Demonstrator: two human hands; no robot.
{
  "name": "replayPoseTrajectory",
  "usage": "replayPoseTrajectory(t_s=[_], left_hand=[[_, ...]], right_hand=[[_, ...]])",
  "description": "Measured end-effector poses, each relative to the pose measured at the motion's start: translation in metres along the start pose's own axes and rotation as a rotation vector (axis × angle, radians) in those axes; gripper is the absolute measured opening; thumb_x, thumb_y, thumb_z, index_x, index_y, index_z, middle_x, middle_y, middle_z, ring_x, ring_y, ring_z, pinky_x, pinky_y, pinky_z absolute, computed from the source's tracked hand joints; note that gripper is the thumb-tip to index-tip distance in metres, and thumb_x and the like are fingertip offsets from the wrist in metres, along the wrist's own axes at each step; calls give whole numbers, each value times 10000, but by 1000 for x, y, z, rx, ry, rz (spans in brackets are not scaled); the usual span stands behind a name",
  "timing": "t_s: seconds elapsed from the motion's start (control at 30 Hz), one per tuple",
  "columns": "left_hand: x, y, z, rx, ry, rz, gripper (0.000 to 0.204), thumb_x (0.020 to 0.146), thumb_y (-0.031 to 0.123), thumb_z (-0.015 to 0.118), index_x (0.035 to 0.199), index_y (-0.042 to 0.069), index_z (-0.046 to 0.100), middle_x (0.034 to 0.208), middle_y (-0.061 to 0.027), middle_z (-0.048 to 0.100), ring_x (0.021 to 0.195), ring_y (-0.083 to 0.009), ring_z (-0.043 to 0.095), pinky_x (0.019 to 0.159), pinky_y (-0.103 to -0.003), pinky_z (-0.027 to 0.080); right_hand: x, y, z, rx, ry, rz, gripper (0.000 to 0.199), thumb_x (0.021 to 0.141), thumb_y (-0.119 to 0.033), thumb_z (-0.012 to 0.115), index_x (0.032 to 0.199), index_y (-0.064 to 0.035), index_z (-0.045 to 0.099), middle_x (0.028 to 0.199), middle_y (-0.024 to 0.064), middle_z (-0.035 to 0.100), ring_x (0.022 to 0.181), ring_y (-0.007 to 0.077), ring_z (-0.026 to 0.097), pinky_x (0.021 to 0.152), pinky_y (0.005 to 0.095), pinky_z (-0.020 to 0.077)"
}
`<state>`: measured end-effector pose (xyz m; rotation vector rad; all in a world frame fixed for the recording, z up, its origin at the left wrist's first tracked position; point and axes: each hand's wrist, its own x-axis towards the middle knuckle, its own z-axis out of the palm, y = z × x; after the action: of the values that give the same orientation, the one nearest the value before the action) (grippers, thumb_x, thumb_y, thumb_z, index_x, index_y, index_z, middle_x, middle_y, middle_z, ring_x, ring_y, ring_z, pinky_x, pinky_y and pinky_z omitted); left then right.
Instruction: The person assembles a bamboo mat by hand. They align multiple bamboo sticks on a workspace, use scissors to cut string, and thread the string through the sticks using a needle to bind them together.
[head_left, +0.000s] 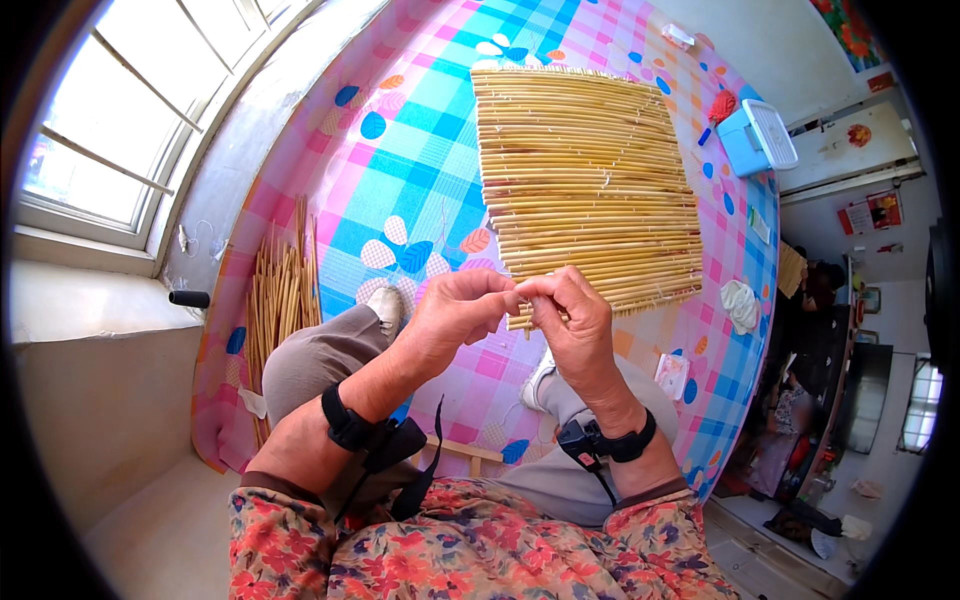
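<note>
A mat of thin yellow reed stalks (pixel 590 190), tied side by side with pale string, lies flat before me. Over its near left corner my two hands meet, fingertips almost touching. My left hand (pixel 452 318) is closed in a pinch, thumb against forefinger. My right hand (pixel 577 325) also pinches, its thumb and forefinger pressed together beside the left fingertips. What lies between the fingers is too small to make out. The stalk ends at that corner are partly hidden behind my right hand.
Loose reed stalks (pixel 282 290) are piled at the left beside my knee. A checked floral sheet (pixel 420 130) lies under everything. To the right are a light blue box with a white lid (pixel 757 138), red string (pixel 722 106), a white cloth (pixel 740 306) and a small packet (pixel 672 376).
</note>
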<state>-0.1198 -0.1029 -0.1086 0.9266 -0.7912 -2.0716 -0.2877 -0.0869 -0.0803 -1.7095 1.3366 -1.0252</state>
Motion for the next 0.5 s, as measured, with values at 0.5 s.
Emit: replayPoseTrajectory(t_s=[0.5], left_hand=[[0,3,8,237,93,147,65,841,96,602,844,40,634,701,32,568,592,-17,461,496,-159,341]], right_hand=[[0,0,-4,407,-71,335,117,864,-30,562,978,-12,585,787,39,602,662,82,578,582,212,487]])
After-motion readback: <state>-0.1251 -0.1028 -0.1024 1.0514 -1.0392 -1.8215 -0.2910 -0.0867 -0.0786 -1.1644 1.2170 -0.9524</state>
